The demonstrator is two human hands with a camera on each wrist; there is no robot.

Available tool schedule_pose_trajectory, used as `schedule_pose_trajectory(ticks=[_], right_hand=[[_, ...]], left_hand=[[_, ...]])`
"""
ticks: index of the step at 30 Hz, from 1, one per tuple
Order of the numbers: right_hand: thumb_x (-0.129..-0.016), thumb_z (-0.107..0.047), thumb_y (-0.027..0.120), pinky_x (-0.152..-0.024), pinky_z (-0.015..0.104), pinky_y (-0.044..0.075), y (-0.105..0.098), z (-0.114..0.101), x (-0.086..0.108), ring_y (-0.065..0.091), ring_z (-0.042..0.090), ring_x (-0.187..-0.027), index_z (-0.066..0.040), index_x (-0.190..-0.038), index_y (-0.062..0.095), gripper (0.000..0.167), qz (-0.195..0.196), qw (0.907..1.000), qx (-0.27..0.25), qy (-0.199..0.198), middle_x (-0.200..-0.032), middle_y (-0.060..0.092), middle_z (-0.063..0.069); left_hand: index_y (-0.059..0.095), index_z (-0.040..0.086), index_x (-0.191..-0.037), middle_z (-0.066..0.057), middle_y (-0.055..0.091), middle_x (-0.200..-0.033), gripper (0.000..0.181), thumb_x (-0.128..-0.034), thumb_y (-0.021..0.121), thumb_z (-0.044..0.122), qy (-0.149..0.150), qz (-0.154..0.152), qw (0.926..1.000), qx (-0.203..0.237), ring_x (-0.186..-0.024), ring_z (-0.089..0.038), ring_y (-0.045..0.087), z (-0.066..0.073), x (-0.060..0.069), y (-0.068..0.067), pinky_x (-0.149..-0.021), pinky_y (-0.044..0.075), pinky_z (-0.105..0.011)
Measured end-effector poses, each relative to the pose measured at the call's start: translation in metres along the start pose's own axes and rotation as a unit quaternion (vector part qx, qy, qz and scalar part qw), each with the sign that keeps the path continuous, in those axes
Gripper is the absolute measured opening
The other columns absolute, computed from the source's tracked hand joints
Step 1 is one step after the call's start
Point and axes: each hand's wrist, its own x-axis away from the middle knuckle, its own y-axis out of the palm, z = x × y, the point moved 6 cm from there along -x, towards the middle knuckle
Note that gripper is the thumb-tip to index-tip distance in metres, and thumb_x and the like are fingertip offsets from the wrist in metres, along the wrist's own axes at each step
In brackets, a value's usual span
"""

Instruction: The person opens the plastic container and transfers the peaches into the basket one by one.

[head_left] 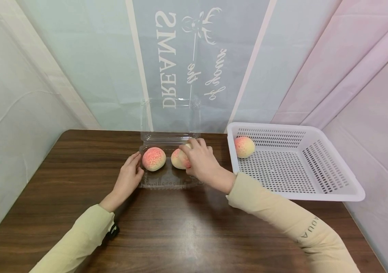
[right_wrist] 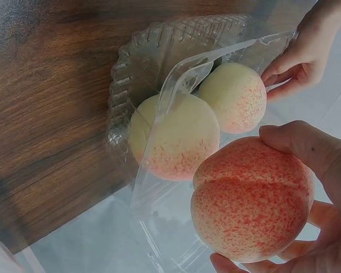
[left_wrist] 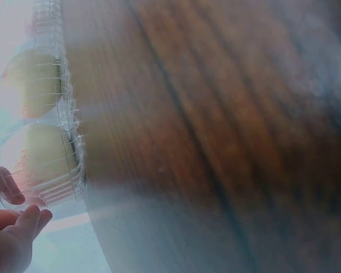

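Observation:
A clear plastic clamshell container (head_left: 166,184) stands on the table with its lid raised at the back. Two peaches, a pink-topped one (head_left: 154,159) and a paler one (head_left: 178,159), lie side by side inside it. My left hand (head_left: 128,180) pinches the container's left edge between thumb and fingers; the left wrist view also shows this hand (left_wrist: 14,239) at the plastic wall (left_wrist: 74,142). Over the container's right side, my right hand (head_left: 202,161) grips another peach (right_wrist: 253,199), mostly hidden by the hand in the head view.
To the right stands a white perforated plastic basket (head_left: 337,198), with one peach (head_left: 244,147) in its back left corner. The dark wooden table (head_left: 180,235) meets a printed cloth backdrop (head_left: 248,94) right behind the container.

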Motion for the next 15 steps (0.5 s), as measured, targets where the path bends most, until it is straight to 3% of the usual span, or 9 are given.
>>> schedule_pose_trajectory(ticks=[15], right_hand=[[-0.062, -0.018, 0.080, -0.072, 0.049, 0.048, -0.0028, 0.0090, 0.0017, 0.041, 0.035, -0.111, -0.014, -0.123, 0.055, 0.066, 0.009, 1.0000, 0.000, 0.003, -0.125, 0.046, 0.015]], left_hand=[[0.042, -0.019, -0.124, -0.027, 0.039, -0.133, 0.045, -0.0805, 0.048, -0.010, -0.001, 0.000, 1.0000, 0.001, -0.111, -0.036, 0.051, 0.0015, -0.0004, -0.0013, -0.085, 0.049, -0.041]])
